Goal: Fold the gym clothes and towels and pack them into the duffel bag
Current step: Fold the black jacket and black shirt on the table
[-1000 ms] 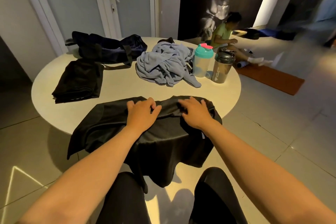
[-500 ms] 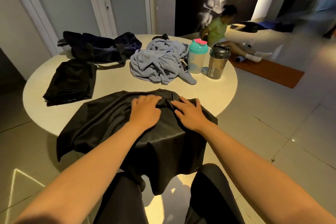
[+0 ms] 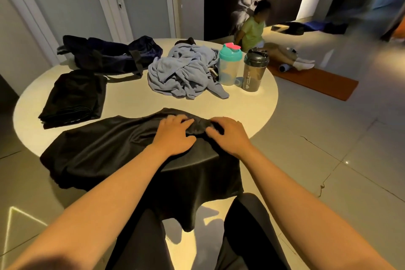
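Note:
A black shirt lies spread on the near side of the round table, its lower part hanging over the front edge. My left hand and my right hand sit side by side on its far edge. Their fingers curl into a bunch of fabric gathered between them. A folded black garment lies at the left. Behind it sits the dark navy duffel bag. A crumpled blue-grey towel lies at the table's middle back.
Two shaker bottles stand to the right of the towel, one with a teal lid and one dark. A person sits on the floor beyond the table by an orange mat. Doors stand behind at the left.
Both hands stayed on the shirt's far edge and drew a little closer, so fabric now bunches between them. The view shifted slightly.

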Demonstrator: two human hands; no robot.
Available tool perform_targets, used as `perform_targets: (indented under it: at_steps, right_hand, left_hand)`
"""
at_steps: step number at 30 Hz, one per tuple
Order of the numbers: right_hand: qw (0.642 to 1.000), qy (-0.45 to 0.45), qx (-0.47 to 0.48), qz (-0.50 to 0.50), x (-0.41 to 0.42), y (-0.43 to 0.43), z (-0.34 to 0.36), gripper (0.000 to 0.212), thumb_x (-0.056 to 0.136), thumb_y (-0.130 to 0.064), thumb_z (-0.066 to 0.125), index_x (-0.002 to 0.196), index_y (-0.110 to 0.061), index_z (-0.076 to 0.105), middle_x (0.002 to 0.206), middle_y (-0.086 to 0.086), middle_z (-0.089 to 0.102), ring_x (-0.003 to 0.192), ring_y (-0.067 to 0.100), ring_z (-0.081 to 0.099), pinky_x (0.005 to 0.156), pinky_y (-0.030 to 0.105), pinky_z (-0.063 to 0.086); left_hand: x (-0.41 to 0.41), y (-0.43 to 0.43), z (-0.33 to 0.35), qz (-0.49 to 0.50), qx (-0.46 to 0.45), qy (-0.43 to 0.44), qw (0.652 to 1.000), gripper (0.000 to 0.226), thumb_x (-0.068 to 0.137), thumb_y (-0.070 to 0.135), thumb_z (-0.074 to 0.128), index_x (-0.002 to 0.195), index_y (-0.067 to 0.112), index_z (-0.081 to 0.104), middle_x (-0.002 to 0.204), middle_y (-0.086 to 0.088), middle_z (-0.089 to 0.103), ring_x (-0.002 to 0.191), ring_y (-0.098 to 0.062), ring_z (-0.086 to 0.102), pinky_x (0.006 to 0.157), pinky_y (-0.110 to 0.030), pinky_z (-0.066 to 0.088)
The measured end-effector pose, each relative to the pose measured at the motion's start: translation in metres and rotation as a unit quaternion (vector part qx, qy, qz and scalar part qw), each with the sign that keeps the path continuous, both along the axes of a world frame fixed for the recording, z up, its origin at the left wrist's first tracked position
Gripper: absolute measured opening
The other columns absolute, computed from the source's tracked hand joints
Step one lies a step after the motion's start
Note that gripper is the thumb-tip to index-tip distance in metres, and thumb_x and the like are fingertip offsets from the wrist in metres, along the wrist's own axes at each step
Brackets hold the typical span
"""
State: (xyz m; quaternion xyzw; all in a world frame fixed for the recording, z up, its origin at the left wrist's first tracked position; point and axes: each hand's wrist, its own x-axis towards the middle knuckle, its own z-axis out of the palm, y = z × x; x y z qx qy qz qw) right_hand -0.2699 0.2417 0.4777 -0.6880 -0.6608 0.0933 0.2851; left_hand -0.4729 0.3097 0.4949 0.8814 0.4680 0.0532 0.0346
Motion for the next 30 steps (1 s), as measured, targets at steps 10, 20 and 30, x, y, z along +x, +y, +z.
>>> perform_targets:
  at_steps: [10, 20, 30]
  right_hand:
    - [0.956, 0.146, 0.051, -0.251, 0.025, 0.010, 0.011, 0.029, 0.103, -0.017, 0.049, 0.127, -0.017, 0.064, 0.122, 0.010, 0.066, 0.108, 0.031, 0.062, 0.085, 0.034, 0.044]
    - [0.998, -0.061, 0.009, 0.033, 0.003, -0.004, -0.001, 0.039, 0.098, -0.036, 0.052, 0.136, -0.030, 0.057, 0.136, -0.004, 0.061, 0.130, 0.018, 0.052, 0.120, 0.051, 0.020]
    - [0.990, -0.073, 0.042, -0.111, 0.001, 0.011, 0.010, 0.041, 0.096, -0.025, 0.051, 0.137, -0.020, 0.056, 0.129, 0.011, 0.051, 0.127, 0.032, 0.044, 0.107, 0.046, 0.033]
  left_hand:
    - [-0.006, -0.007, -0.012, 0.022, 0.030, -0.123, 0.992, 0.066, 0.074, 0.058, 0.050, 0.137, 0.042, 0.040, 0.139, 0.004, 0.038, 0.132, -0.024, 0.031, 0.115, -0.045, 0.015]
    - [0.013, 0.008, -0.001, 0.042, -0.112, -0.017, 0.993, 0.087, 0.087, 0.063, 0.051, 0.159, 0.042, 0.006, 0.169, -0.004, 0.003, 0.156, -0.023, 0.000, 0.122, -0.053, -0.008]
    - [0.025, 0.012, 0.003, -0.041, -0.183, 0.038, 0.981, 0.120, 0.065, 0.092, 0.056, 0.159, 0.041, 0.001, 0.168, -0.004, -0.015, 0.153, -0.021, -0.020, 0.121, -0.055, -0.013]
